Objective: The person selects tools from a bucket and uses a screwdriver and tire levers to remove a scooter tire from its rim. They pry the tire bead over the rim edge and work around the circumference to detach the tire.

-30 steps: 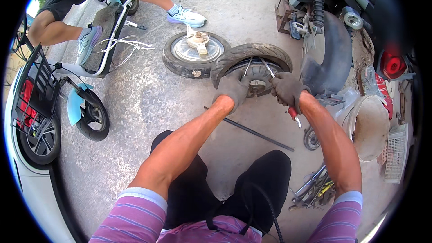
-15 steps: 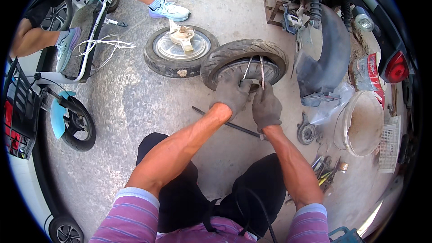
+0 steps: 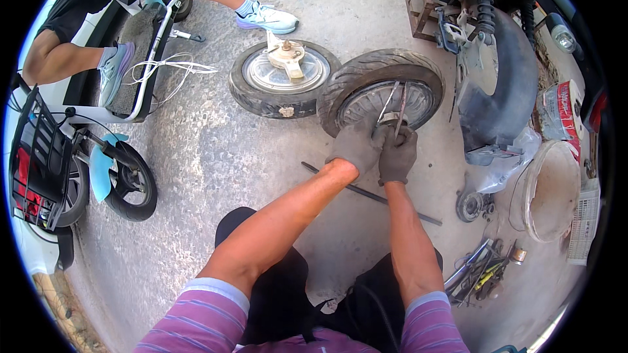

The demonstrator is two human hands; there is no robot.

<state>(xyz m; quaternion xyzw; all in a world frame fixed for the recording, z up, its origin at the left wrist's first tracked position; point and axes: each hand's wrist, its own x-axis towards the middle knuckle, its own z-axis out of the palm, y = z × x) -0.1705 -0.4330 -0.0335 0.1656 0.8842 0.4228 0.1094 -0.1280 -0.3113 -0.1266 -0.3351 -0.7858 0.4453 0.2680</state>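
A scooter wheel with a worn black tyre stands tilted in front of me, its finned metal rim facing me. My left hand, in a grey glove, is closed round a slim metal tyre lever that reaches up across the rim. Right beside it, my gloved right hand grips a second tyre lever, reddish and worn. The gloves hide the levers' lower ends. Behind and left, a second wheel with a hub plate lies flat, close against the tilted tyre.
A dark bar lies on the ground between my knees and the wheel. To the right are loose hand tools, a dirty bucket and a scooter's rear fender. Another person's shoe is beyond the flat wheel, near white cord.
The view has shifted, moving the scene rightward. My hands have come closer together, and the levers now lie across the rim's face. The tilted wheel's face shows more fully.
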